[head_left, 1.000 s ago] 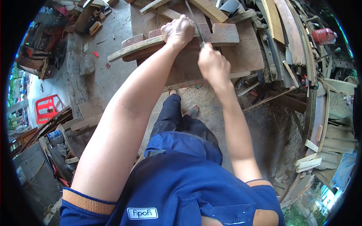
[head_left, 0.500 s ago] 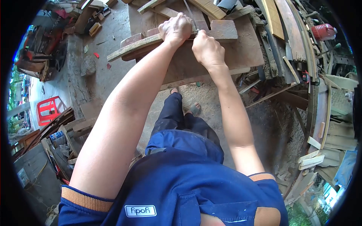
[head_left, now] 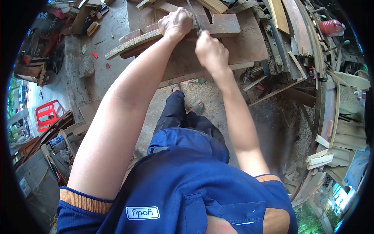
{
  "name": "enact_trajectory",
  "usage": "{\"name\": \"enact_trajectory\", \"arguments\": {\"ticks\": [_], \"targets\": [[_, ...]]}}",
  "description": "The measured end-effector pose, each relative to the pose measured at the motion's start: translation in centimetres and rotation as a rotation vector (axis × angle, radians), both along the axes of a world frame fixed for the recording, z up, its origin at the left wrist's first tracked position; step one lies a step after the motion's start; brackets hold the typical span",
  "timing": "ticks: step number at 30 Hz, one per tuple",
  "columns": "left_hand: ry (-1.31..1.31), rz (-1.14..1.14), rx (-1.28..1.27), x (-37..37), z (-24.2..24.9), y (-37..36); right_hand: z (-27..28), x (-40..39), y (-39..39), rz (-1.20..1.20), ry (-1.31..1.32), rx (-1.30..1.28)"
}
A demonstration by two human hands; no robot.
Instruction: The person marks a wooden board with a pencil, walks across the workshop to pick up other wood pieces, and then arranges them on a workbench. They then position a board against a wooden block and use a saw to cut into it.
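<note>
My left hand (head_left: pixel 176 24) is closed over the middle of a curved wooden piece (head_left: pixel 134 42), which lies across a worn workbench (head_left: pixel 249 46). In my right hand (head_left: pixel 212 50), slightly blurred, is the near end of a tool with a long, narrow metal blade (head_left: pixel 196 20). The blade points away from me and passes just right of my left hand, crossing the line of the wood. A thick wooden block (head_left: pixel 226 24) is at the right end of the curved piece. The tool's handle is hidden inside my fist.
Boards (head_left: pixel 300 31) are stacked to the right, with a red plastic container (head_left: pixel 332 28) beyond. Offcuts lie at the bench's far side. A red plastic chair (head_left: pixel 47 115) lies left, near a lumber pile. Sawdust (head_left: pixel 212 91) covers the floor by my feet.
My right hand has drawn slightly back towards me relative to the wood, exposing more blade. My left hand stays on the curved piece. The whole view has shifted slightly.
</note>
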State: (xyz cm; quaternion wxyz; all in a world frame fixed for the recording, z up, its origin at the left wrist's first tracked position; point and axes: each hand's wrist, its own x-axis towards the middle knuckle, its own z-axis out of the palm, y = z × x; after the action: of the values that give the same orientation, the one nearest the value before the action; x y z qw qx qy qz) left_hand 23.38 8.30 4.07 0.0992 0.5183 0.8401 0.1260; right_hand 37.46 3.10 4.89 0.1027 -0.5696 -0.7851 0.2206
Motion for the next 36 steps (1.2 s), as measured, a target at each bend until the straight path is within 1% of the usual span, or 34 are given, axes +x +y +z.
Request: {"name": "enact_trajectory", "arguments": {"ticks": [2,5,7,8,10,11,13,15,16,18,21,24,25,27,30,31,33,35,36], "targets": [[0.002,0.013,0.008,-0.1,-0.4,0.3,0.2,1.9,-2.8,0.006,-0.023,-0.034],[0.034,0.013,-0.031,-0.4,-0.6,-0.1,0.6,2.5,-4.0,0.025,-0.027,-0.048],[0.000,0.010,-0.015,-0.2,-0.3,0.1,0.5,0.9,-1.3,0.029,-0.034,0.000],[0.009,0.015,0.042,-0.2,-0.9,0.2,-0.1,-0.2,0.8,0.024,-0.014,0.010],[0.020,0.006,0.017,-0.1,-0.4,0.2,-0.3,-1.1,1.8,0.017,0.016,0.021],[0.023,0.003,-0.018,-0.1,-0.2,0.2,-0.6,-1.0,1.6,0.003,0.032,0.023],[0.010,0.011,0.012,-0.1,-0.5,0.3,-0.2,0.1,-0.2,0.001,0.035,0.020],[0.007,0.008,0.013,-0.3,-0.6,0.2,0.8,2.0,-3.3,0.000,-0.007,-0.074],[0.029,0.016,-0.036,-0.3,-0.4,0.3,0.8,1.8,-3.3,0.015,-0.006,-0.080],[0.013,0.017,-0.024,-0.4,-0.3,-0.3,1.1,1.9,-3.7,0.025,-0.034,-0.079],[0.004,-0.003,0.041,-0.1,-0.6,0.2,-0.2,-0.4,1.0,0.014,0.013,0.007],[0.025,0.016,0.007,0.0,-0.4,0.2,-1.0,-1.3,1.6,-0.011,0.020,0.041],[0.020,0.013,0.005,0.2,-0.4,0.2,-0.5,-0.6,0.6,-0.013,0.015,0.039],[-0.019,-0.005,0.013,-0.3,-0.4,0.2,0.7,1.3,-2.4,-0.008,-0.006,-0.063],[0.012,0.010,-0.014,-0.5,-0.4,0.0,1.0,2.3,-4.1,-0.013,-0.040,-0.116],[0.004,0.002,-0.013,-0.3,-0.3,0.1,0.9,2.0,-3.5,-0.017,-0.041,-0.113],[-0.004,-0.010,0.022,-0.3,-0.6,0.0,0.2,0.3,-0.2,0.014,-0.001,-0.008],[-0.003,-0.014,0.053,-0.2,-0.6,0.2,-0.7,-1.6,2.6,0.004,-0.007,0.009],[-0.005,-0.007,0.044,-0.2,-0.6,0.2,-0.4,-1.7,2.5,0.000,-0.022,-0.010]]}}
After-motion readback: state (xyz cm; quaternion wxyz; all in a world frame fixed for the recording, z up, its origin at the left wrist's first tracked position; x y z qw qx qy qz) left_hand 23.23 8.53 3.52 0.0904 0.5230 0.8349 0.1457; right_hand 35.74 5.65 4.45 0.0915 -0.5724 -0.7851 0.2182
